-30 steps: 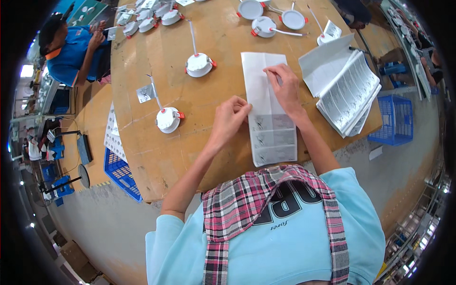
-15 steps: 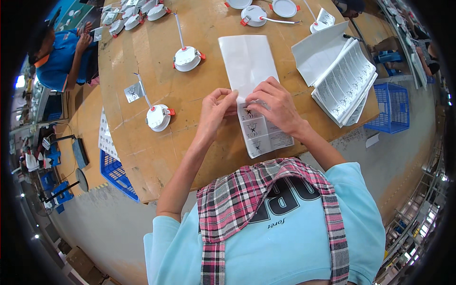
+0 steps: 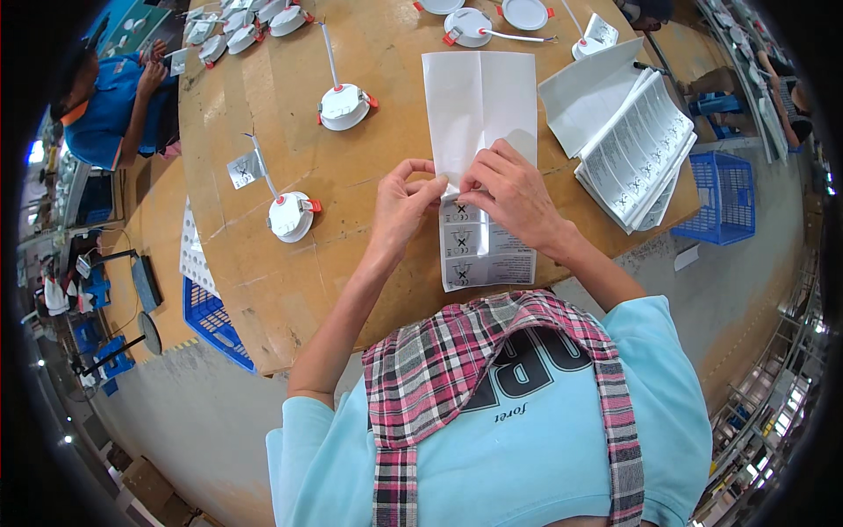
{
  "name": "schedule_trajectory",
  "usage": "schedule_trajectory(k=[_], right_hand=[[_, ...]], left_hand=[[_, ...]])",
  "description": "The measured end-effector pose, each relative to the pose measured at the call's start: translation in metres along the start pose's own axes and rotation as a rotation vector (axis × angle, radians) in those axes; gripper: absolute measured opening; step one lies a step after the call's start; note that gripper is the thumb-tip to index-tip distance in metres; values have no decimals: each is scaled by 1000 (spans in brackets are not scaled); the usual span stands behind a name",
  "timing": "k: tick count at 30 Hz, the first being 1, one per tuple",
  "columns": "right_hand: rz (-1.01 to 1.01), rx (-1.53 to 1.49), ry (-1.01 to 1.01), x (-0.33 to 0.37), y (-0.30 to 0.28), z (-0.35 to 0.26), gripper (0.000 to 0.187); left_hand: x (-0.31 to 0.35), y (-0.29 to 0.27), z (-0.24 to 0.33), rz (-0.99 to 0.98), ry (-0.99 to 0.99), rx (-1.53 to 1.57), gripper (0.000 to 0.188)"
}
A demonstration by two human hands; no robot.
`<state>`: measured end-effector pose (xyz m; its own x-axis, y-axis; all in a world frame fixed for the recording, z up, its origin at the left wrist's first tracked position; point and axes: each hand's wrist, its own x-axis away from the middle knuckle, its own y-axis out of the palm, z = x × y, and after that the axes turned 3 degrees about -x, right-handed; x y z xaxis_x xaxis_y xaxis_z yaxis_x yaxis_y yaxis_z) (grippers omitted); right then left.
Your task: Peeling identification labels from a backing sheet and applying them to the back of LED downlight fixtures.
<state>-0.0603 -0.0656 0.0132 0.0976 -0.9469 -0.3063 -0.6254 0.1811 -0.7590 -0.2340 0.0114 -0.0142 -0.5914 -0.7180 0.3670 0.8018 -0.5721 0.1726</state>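
Note:
A label sheet (image 3: pixel 480 110) lies on the table in front of me. Its far part is blank white with a lengthwise crease, while its near part carries rows of black-printed labels. My left hand (image 3: pixel 406 204) pinches the sheet's left edge, where blank and printed parts meet. Close beside it, my right hand (image 3: pixel 512 195) has thumb and fingertips closed on the same sheet; the exact grip is partly hidden by the fingers. To the left stand two round white downlights (image 3: pixel 291 217) with red clips and upright cables; the nearer one's cable bears a silver label (image 3: pixel 246 170).
A stack of printed label sheets (image 3: pixel 628 154) lies at right on the wooden table (image 3: pixel 263 294). More downlights (image 3: pixel 241 31) cluster at the far left, others far right. Blue crates (image 3: pixel 722 198) stand beyond both table sides. A person in blue (image 3: pixel 110 110) works at far left.
The sheet's far part has swung right and spread wider, and its printed part now lies straighter. Both hands keep their pinch at nearly the same place.

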Motion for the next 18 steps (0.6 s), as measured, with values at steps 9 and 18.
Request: schedule_trajectory(k=[9, 18], right_hand=[[2, -1, -20, 1, 2, 2, 16], [1, -19, -55, 4, 3, 3, 17]], left_hand=[[2, 1, -1, 27, 36, -53, 30], [2, -2, 2, 38, 14, -38, 28]])
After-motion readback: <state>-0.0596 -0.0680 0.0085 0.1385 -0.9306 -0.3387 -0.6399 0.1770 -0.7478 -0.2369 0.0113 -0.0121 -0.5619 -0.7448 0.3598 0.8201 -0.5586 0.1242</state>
